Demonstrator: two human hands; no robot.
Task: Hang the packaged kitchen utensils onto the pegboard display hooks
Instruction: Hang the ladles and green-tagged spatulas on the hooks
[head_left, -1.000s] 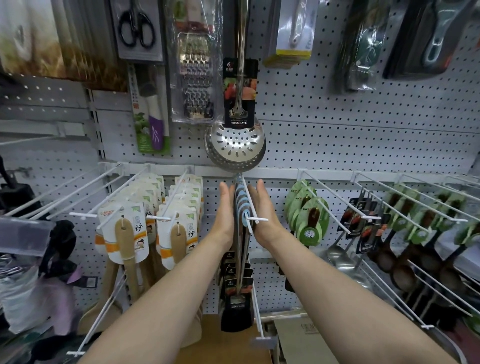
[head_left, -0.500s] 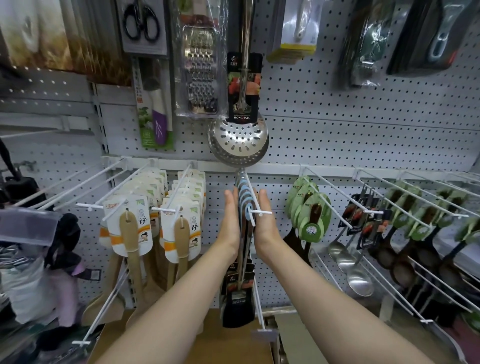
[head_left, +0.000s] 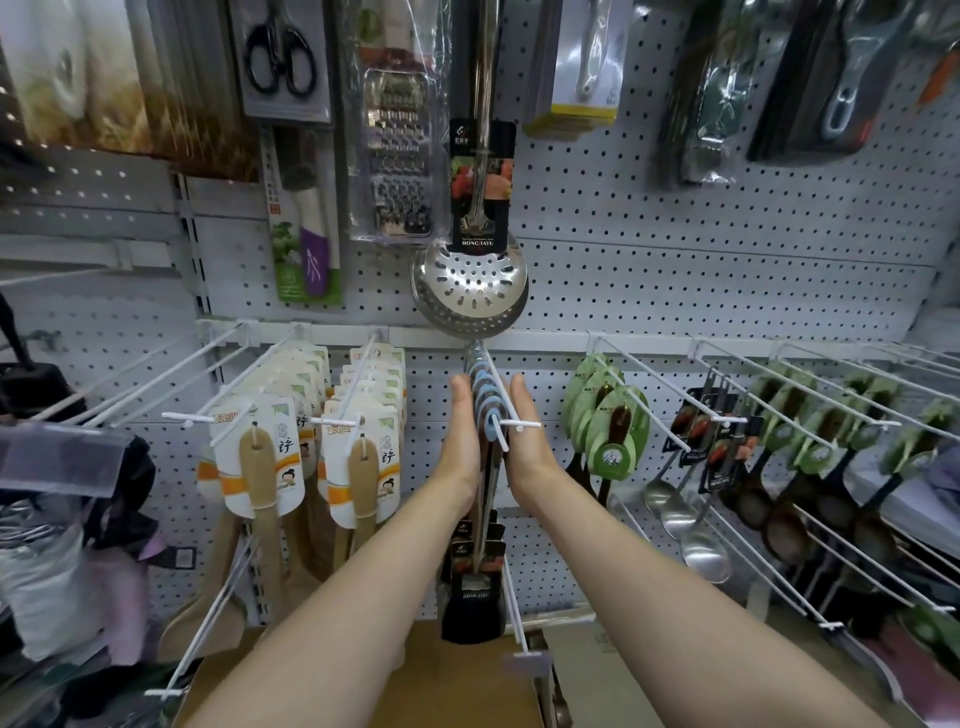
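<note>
A row of utensils with light blue hang loops (head_left: 484, 400) hangs on a white hook (head_left: 511, 415) at the middle of the pegboard (head_left: 675, 270), their black label cards (head_left: 475, 566) dangling below. My left hand (head_left: 462, 431) lies flat against the left side of the row, fingers straight and pointing up. My right hand (head_left: 524, 431) lies flat against the right side, fingers straight. The row is sandwiched between both palms.
Wooden spatulas (head_left: 260, 457) on white cards hang left; green-carded utensils (head_left: 613, 421) and steel ladles (head_left: 691, 525) hang right. A perforated steel skimmer (head_left: 470, 286) hangs directly above. Long white hooks (head_left: 753, 415) jut out. A cardboard box (head_left: 457, 675) sits below.
The view has dropped a little and drawn closer. Both hands stay flat on either side of the blue-looped utensils, held in nearly the same place.
</note>
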